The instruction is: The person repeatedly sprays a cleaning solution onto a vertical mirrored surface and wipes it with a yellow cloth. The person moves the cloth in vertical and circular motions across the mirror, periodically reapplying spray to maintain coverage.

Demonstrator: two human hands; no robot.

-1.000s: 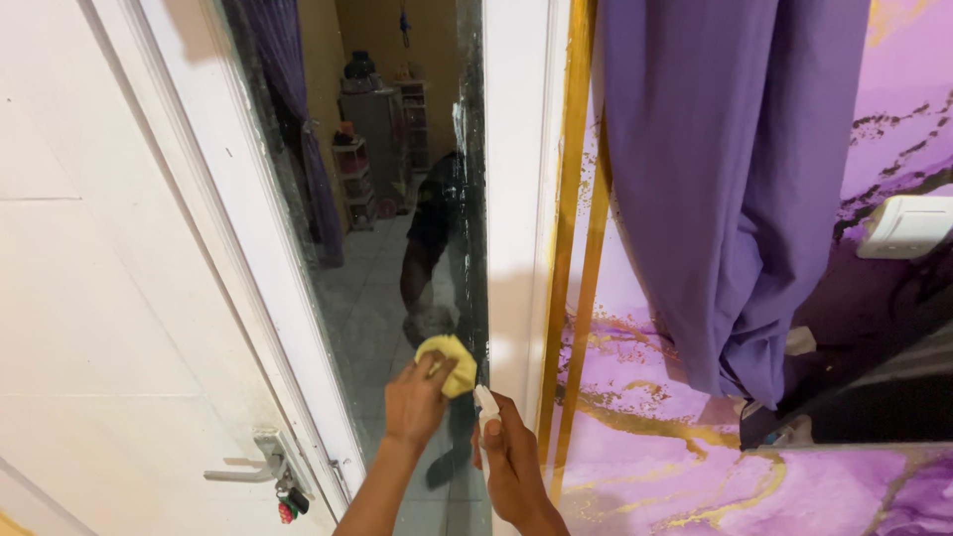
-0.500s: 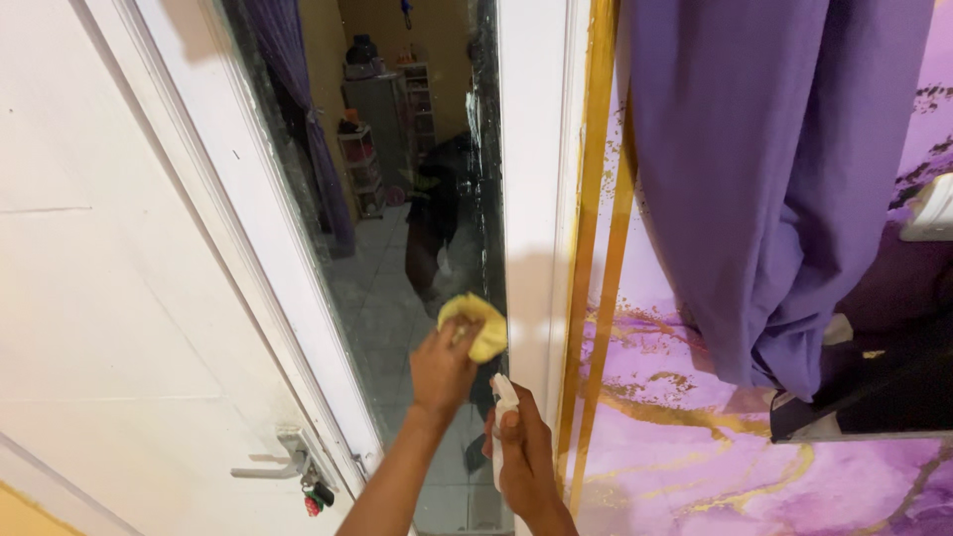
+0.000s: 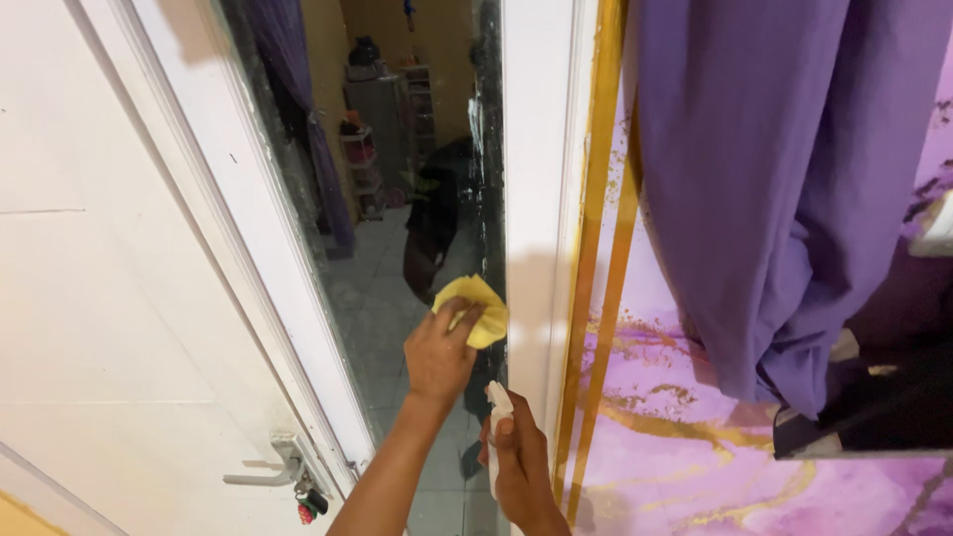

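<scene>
Left hand up on the mirror, fingers curled over a yellow cloth, pressing it flat to the glass near the white frame. Right hand lower down, fist wrapped tight round a white spray bottle. Purple curtain hanging at right; door handle lower left.

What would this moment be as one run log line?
left hand: pressing yellow cloth on tall white-framed mirror | right hand: holding white spray bottle

Mirror glass open above; white frame blocks rt, curtain beyond.
</scene>
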